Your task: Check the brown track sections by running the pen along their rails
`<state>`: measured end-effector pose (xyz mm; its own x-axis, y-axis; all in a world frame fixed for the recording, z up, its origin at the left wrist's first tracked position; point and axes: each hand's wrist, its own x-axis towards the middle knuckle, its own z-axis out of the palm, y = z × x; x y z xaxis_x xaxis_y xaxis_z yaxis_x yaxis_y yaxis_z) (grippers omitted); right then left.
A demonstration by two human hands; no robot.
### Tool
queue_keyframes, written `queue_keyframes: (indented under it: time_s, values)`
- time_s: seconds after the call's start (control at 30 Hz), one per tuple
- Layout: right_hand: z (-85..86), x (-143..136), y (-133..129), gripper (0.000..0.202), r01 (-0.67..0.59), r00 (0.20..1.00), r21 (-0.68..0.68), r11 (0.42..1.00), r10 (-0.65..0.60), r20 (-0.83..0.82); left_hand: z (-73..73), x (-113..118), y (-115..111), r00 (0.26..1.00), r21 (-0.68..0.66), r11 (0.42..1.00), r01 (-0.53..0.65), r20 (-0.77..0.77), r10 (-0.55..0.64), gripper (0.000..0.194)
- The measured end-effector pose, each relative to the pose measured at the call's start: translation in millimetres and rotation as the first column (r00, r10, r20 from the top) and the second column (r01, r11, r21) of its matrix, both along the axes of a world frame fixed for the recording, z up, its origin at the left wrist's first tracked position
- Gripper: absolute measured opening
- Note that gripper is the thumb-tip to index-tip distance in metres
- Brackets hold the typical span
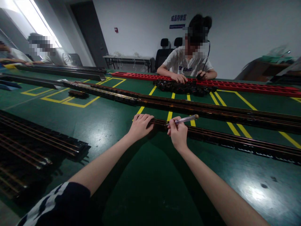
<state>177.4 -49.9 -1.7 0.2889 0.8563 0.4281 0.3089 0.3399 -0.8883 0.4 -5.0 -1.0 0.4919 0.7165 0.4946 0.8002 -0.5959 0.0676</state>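
My right hand (178, 135) is closed in a writing grip around a clear pen (187, 119) with a brownish-gold end. The pen slants, its lower end close to a long dark rail (223, 138) with thin copper-coloured strips along it. My left hand (140, 126) grips the left end of this rail, fingers over the far side and thumb toward the right hand. Part of the rail is hidden under both hands. Behind it, nearly parallel, lies another long bundle of dark rails (160, 102).
More dark rails (42, 135) lie at the left on the green table (150, 188), marked with yellow tape. A short dark piece (78, 94) is farther back. Across the table, a person handles black parts (183, 88) beside a red slotted rail (246, 87). Other people sit far left.
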Motion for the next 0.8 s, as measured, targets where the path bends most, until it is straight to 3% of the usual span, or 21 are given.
queue_keyframes:
  time_s: [0.8]
  values:
    - [1.5,0.1,-1.6,0.023,0.009,0.999,0.005,1.0,-0.009,0.039,-1.9,-0.1,1.1,1.0,-0.003,1.0,-0.001,0.003,0.001,0.03]
